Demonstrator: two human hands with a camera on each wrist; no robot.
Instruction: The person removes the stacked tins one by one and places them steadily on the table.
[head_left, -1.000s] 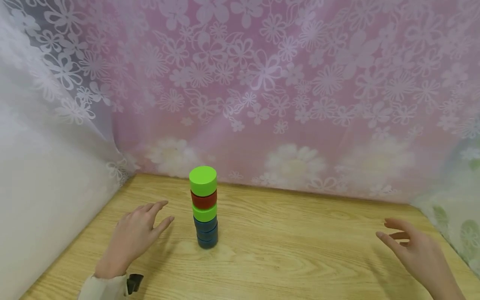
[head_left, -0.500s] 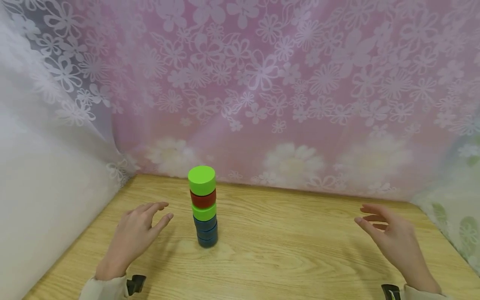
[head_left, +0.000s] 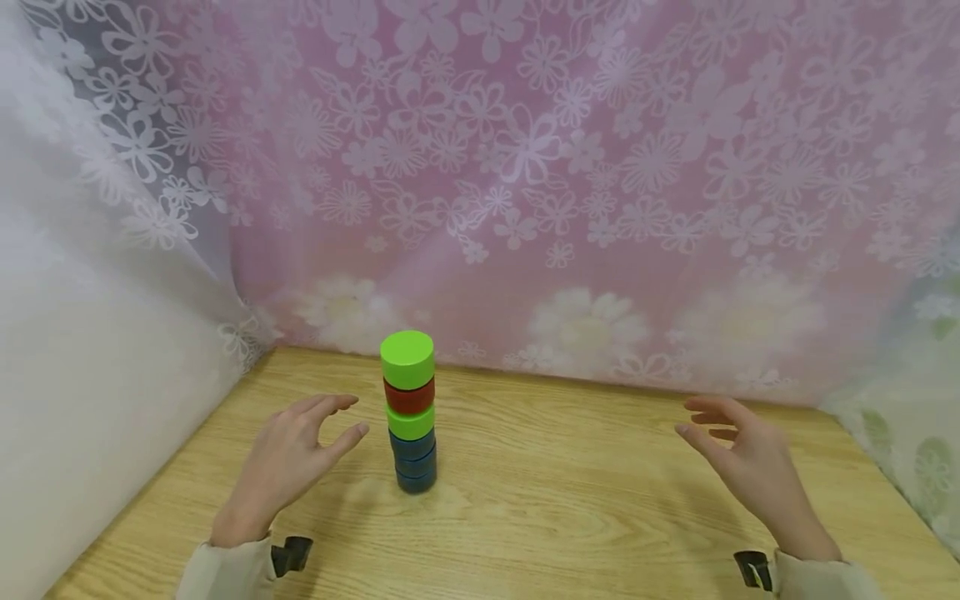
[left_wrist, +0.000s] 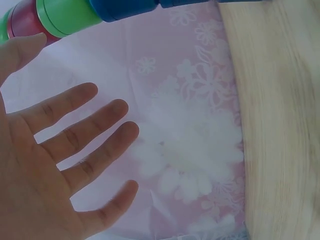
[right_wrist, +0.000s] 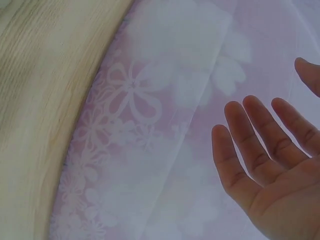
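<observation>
A stack of round discs [head_left: 410,417] stands upright on the wooden table [head_left: 570,508]: green on top, then red, green and dark blue ones at the base. My left hand [head_left: 296,454] hovers just left of the stack with relaxed fingers, holding nothing. In the left wrist view its spread fingers [left_wrist: 75,145] show, with the stack [left_wrist: 75,15] at the top edge. My right hand [head_left: 738,458] hovers far to the right of the stack, fingers loosely spread and empty; the right wrist view shows its palm [right_wrist: 280,165] against the curtain.
A pink flowered curtain [head_left: 525,183] hangs along the table's far edge, and white cloth [head_left: 82,333] closes the left side. More patterned cloth [head_left: 907,433] borders the right edge. Bare wood lies between the stack and my right hand.
My right hand has moved left and farther onto the table, toward the stack. My left hand has crept slightly closer to the stack. The stack has not moved.
</observation>
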